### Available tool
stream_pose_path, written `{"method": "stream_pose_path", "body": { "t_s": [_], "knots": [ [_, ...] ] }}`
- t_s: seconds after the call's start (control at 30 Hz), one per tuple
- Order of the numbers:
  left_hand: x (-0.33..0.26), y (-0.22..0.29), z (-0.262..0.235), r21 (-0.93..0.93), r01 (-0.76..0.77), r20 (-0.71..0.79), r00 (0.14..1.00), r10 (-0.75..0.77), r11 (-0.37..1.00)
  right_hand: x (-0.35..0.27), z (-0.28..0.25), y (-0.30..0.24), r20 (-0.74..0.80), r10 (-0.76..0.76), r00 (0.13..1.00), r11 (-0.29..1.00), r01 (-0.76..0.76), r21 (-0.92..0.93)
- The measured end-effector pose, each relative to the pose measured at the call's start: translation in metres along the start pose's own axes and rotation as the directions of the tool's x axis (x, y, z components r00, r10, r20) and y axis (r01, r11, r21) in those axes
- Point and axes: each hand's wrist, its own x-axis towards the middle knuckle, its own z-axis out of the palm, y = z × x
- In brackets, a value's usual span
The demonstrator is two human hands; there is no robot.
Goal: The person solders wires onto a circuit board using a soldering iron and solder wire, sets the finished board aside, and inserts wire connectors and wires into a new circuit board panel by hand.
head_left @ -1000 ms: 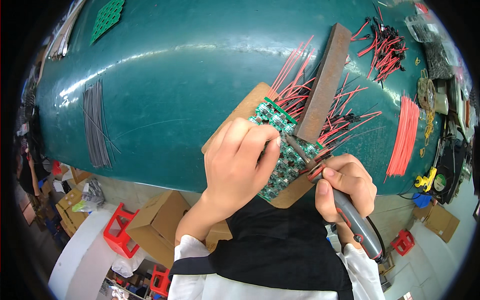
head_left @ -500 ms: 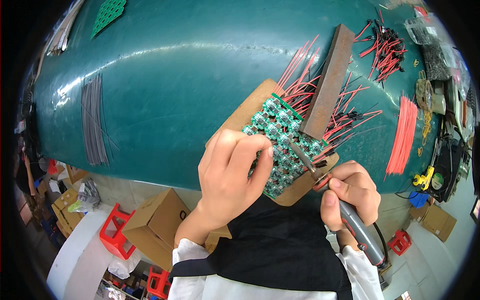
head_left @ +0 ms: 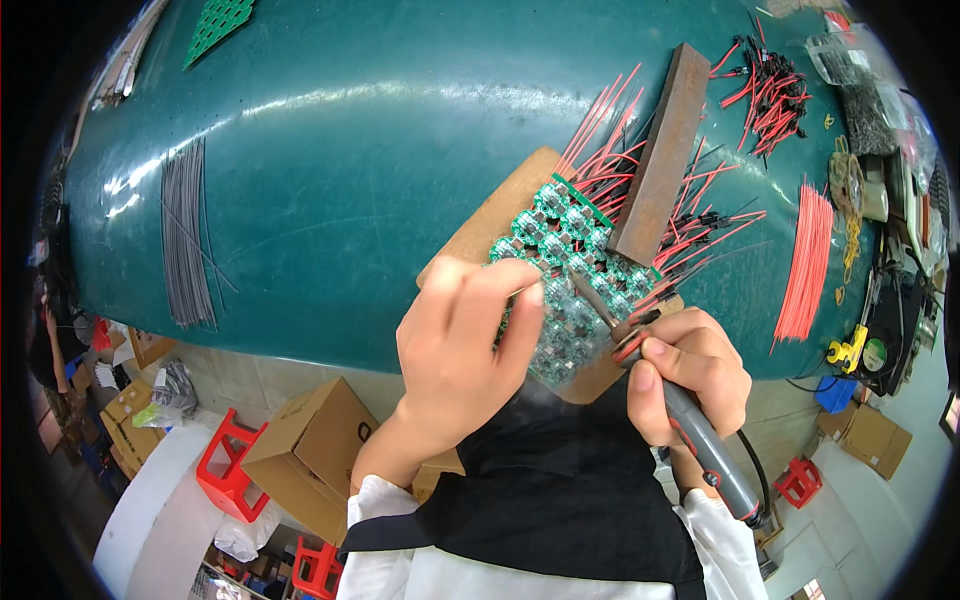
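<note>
My right hand (head_left: 692, 375) grips a soldering iron (head_left: 718, 465) by its grey handle. The metal tip points up and left, over the middle of a green circuit board panel (head_left: 552, 232), apparently at its surface. Above the panel's left side, my left hand (head_left: 450, 350) is closed in a pinch on a thin wire, of which only a short piece shows. Faint haze hangs over the panel's near part. Beneath lies a brown wooden board (head_left: 478, 232). A rusty metal bar (head_left: 662, 155) rests across the panel's right edge and the red and black wires (head_left: 608, 165) there.
Red wires (head_left: 803, 265) lie bundled at the right, below a heap of red and black connector leads (head_left: 775, 100). Dark grey wires (head_left: 185, 235) sit at the left of the green table (head_left: 350, 180). Another green panel (head_left: 217, 30) is far left. Cardboard boxes (head_left: 300, 450) and red stools (head_left: 228, 465) stand below.
My right hand and the soldering iron have shifted slightly up and left. The panel, wooden board and bar appear shifted a little. Haze now shows over the panel's near part.
</note>
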Motion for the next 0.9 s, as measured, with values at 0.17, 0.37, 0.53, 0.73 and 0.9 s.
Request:
{"method": "stream_pose_path", "body": {
  "t_s": [0.17, 0.37, 0.53, 0.73, 0.9],
  "knots": [
    [-0.013, -0.004, -0.012, -0.013, 0.042, 0.105, 0.994, -0.041, 0.999, -0.009, -0.002, -0.014, -0.003, 0.024, 1.000, 1.000, -0.024, -0.007],
    [-0.018, -0.011, -0.006, -0.016, -0.043, 0.070, 0.997, 0.044, 0.999, -0.014, 0.009, -0.015, 0.019, 0.021, 1.000, 1.000, -0.021, 0.016],
    [-0.021, -0.014, -0.002, 0.039, -0.083, 0.020, 0.996, 0.082, 0.996, -0.014, 0.013, -0.015, 0.004, 0.011, 1.000, 1.000, -0.011, 0.008],
    [-0.023, -0.006, -0.018, -0.134, 0.132, 0.004, 0.991, -0.132, 0.982, -0.011, 0.009, -0.015, 0.027, 0.020, 0.999, 1.000, -0.020, 0.007],
    [-0.034, -0.012, -0.025, -0.171, 0.071, 0.079, 0.995, -0.058, 0.983, -0.021, 0.011, -0.028, 0.029, 0.023, 0.999, 1.000, -0.023, 0.001]
  ]
}}
